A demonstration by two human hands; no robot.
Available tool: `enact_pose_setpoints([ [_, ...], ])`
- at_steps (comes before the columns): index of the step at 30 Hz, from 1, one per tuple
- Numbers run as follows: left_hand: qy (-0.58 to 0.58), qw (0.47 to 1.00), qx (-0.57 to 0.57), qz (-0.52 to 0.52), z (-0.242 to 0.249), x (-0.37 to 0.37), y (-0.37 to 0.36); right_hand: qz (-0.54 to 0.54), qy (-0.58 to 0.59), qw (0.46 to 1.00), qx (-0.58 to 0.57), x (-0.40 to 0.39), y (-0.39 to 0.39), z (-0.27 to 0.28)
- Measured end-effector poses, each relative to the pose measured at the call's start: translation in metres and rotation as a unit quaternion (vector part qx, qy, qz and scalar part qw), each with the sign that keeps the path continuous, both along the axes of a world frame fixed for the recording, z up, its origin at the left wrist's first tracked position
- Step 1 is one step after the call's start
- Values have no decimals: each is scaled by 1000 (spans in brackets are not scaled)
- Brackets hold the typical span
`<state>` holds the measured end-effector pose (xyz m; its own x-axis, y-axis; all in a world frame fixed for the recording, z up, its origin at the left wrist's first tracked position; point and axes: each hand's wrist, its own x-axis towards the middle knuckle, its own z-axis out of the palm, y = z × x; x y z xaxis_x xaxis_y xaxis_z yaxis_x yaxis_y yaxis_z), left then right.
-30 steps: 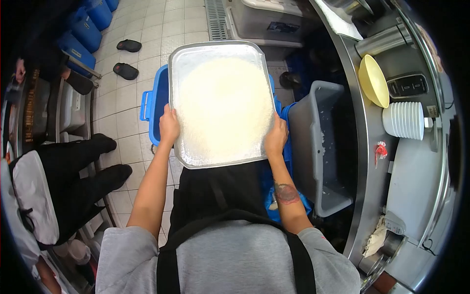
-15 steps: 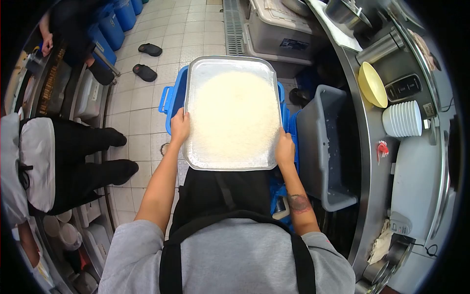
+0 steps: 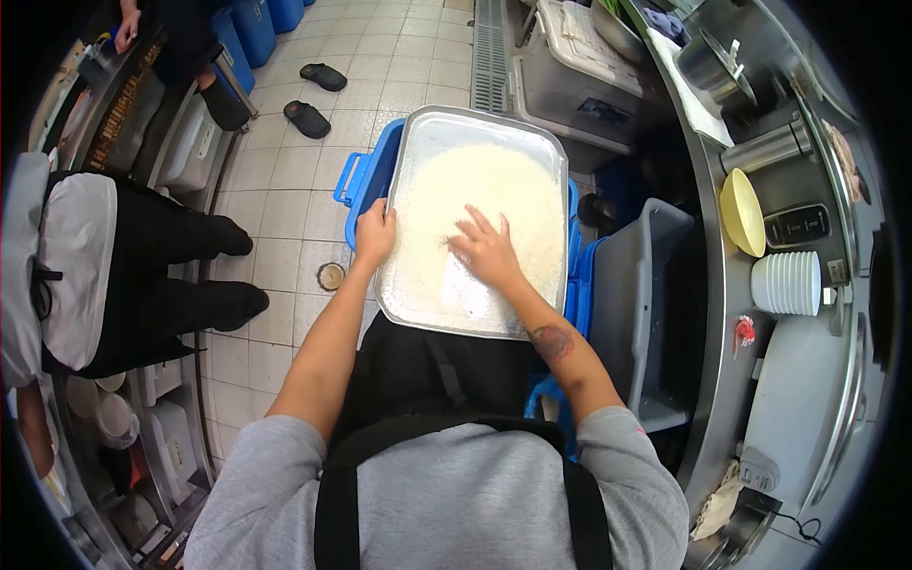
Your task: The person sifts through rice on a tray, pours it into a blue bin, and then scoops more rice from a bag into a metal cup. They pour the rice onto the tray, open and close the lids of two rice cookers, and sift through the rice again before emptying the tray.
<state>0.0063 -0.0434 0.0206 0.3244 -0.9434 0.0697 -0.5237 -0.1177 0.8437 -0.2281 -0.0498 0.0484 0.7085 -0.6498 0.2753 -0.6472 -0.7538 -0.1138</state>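
Observation:
A metal tray [image 3: 403,299] rests over a blue bin [image 3: 382,157] in front of me, spread with a pale cream layer of fine crumbs [image 3: 513,176]. My left hand [image 3: 375,235] grips the tray's left edge, the thumb up at the rim and the other fingers hidden beneath. With fingers spread, my right hand [image 3: 484,252] lies palm down on the crumbs near the tray's middle. Below that hand, a strip of bare metal shows toward the near edge.
To the right stands a grey tub [image 3: 627,313] beside a steel counter [image 3: 708,380] bearing a yellow bowl [image 3: 741,211] and stacked white bowls [image 3: 787,283]. Co-workers [image 3: 81,275] stand on the left. Black clogs [image 3: 307,120] and a small round container [image 3: 331,276] are on the tiled floor.
My right hand has let go of the tray's right edge and moved in onto the crumbs, baring some metal near the front. My left hand keeps its hold. The camera view has shifted.

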Motion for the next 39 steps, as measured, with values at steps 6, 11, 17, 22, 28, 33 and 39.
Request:
enact_pose_setpoints([
  [6, -9, 1000, 24, -11, 2, 1, 1, -182, -45, 982, 27, 12, -48, -6],
  [11, 11, 1000, 0, -2, -1, -1, -1, -265, -92, 958, 67, 28, -13, -7],
  [17, 16, 1000, -6, -7, 2, 0, -1, -171, -183, 953, 170, -2, 29, -6],
  [22, 12, 1000, -10, -3, 6, -1, 1, -258, -366, 826, 342, -22, 16, 44],
  [28, 18, 1000, 6, -7, 3, 0, 0, -138, -361, 823, 415, -49, 20, 72],
  [33, -2, 1000, -4, 0, -6, 1, -1, -325, -213, 910, 145, -75, 43, 3],
  [39, -6, 1000, -3, -4, -7, 2, -2, -319, -208, 917, 116, -1, 69, -16],
])
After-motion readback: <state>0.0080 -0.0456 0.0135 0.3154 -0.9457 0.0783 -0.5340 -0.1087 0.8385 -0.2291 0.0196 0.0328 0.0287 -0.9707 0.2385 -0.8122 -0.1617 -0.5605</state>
